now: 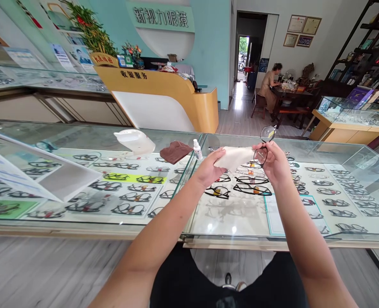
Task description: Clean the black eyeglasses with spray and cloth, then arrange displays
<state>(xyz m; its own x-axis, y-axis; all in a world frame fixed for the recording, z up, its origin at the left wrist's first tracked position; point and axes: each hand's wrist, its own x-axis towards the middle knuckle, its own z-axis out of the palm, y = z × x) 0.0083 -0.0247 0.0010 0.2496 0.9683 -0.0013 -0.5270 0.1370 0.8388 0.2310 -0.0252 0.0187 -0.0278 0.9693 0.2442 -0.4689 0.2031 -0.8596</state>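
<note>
My left hand (211, 167) is closed on one end of a cream cleaning cloth (236, 158), which stretches across to the right hand. Between the fingers of my right hand (275, 161) is a pair of dark-rimmed eyeglasses (260, 155), turned on end with one lens above the other. The cloth's right end meets the frame near the lower lens; whether it wraps the rim I cannot tell. Below both hands, several black-framed glasses (252, 189) rest at the glass counter. A small white spray bottle (197, 149) stands left of my left hand, beside a folded brown cloth (175, 152).
The glass display counter (163, 229) runs across in front of me, with rows of eyeglasses inside. A white plastic holder (134, 141) and a white folded sign (48, 171) stand at left. Beyond are a yellow reception desk (205, 107) and a person (268, 85) seated at a table.
</note>
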